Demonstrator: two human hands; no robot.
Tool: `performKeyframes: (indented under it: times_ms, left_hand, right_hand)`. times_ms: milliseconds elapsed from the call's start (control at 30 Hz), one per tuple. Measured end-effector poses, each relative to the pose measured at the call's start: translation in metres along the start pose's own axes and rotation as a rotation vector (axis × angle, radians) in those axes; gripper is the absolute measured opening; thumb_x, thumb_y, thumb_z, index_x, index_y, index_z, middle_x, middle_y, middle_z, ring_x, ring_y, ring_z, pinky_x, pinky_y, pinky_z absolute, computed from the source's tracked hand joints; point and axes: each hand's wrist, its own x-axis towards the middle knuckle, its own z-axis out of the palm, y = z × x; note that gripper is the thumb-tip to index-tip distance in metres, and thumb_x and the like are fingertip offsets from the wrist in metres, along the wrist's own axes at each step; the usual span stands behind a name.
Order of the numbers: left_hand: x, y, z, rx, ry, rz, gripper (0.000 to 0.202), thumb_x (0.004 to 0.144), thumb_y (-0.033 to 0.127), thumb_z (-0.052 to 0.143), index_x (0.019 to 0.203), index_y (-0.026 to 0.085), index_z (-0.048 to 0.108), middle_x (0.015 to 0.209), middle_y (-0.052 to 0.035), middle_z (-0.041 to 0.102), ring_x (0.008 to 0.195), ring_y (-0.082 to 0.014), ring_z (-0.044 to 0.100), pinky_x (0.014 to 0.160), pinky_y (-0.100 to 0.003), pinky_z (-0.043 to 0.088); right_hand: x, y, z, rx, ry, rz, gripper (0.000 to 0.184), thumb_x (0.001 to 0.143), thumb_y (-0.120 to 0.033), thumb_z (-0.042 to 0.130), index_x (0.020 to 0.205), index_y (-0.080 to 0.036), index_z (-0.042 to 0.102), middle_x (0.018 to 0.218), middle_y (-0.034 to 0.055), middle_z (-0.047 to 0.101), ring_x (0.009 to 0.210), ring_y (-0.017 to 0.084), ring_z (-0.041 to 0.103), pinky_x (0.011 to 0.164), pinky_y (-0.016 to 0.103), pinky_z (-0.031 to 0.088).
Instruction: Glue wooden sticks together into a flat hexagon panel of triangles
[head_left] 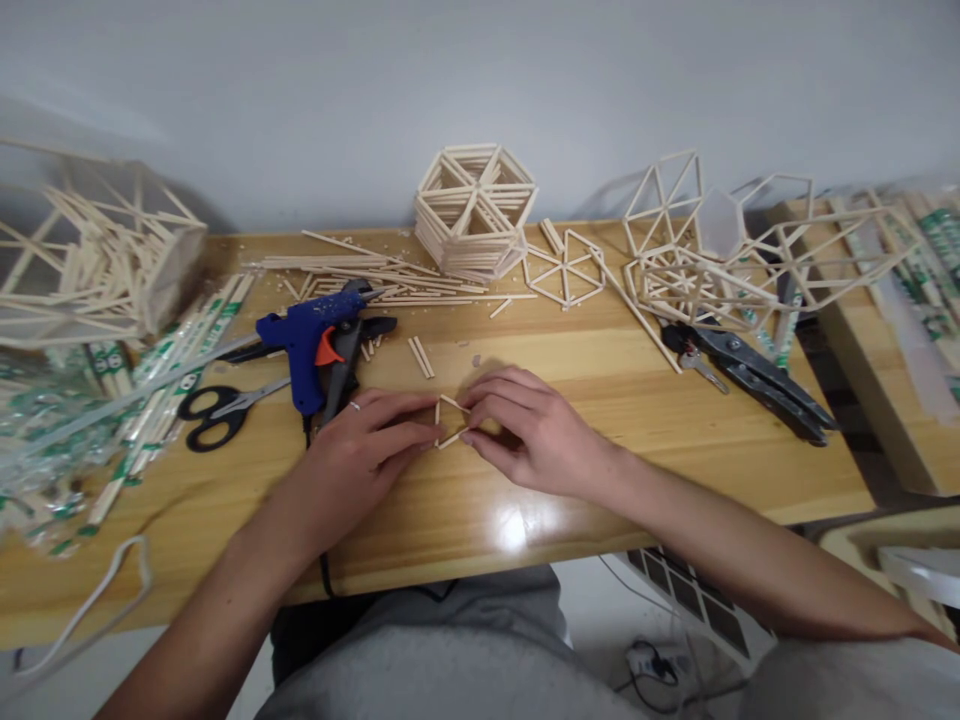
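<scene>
My left hand (371,445) and my right hand (521,425) meet at the middle of the wooden table (600,480). Between their fingertips lies a small shape of short wooden sticks (452,421), flat on the table. Both hands pinch its sticks from either side, fingers curled and pressed together. A blue glue gun (311,340) rests just beyond my left hand. Two loose short sticks (421,357) lie a little farther back.
Black scissors (217,410) lie left of the glue gun. Dark pliers (750,372) lie at the right. A stack of hexagon stick frames (474,210) stands at the back, with open stick frames (705,250) to its right and wrapped chopsticks (112,400) at the left.
</scene>
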Motion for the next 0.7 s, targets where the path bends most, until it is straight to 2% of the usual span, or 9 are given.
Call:
performKeyframes:
  times_ms: [333,533,700]
  left_hand:
    - [-0.0003,-0.0001,0.0008,0.036,0.004,0.050,0.020,0.102,0.018,0.062,0.108,0.023,0.081,0.126,-0.0068,0.077,0.112,-0.0200,0.071,0.099,-0.035,0.058]
    - [-0.0005,-0.0012,0.0019,0.022,0.020,0.048,0.020,0.102,0.019,0.062,0.108,0.024,0.080,0.125,-0.0056,0.077,0.112,-0.0197,0.072,0.098,-0.035,0.058]
    - [0.0005,0.0079,0.0012,0.031,0.018,0.018,0.017,0.099,0.019,0.065,0.108,0.024,0.078,0.125,-0.0062,0.076,0.113,-0.0210,0.071,0.100,-0.038,0.058]
  right_hand:
    - [-0.0005,0.0004,0.0012,0.009,0.017,-0.010,0.009,0.101,-0.023,0.069,0.095,-0.019,0.064,0.106,0.0111,0.074,0.106,0.026,0.068,0.098,0.047,0.060]
    - [-0.0008,0.0008,0.0011,0.018,0.019,-0.016,0.009,0.100,-0.022,0.070,0.094,-0.018,0.064,0.106,0.0117,0.074,0.106,0.027,0.068,0.098,0.047,0.060]
    - [-0.0011,0.0015,0.0014,0.011,0.023,-0.025,0.009,0.100,-0.021,0.071,0.095,-0.018,0.064,0.106,0.0114,0.075,0.106,0.027,0.069,0.099,0.047,0.060]
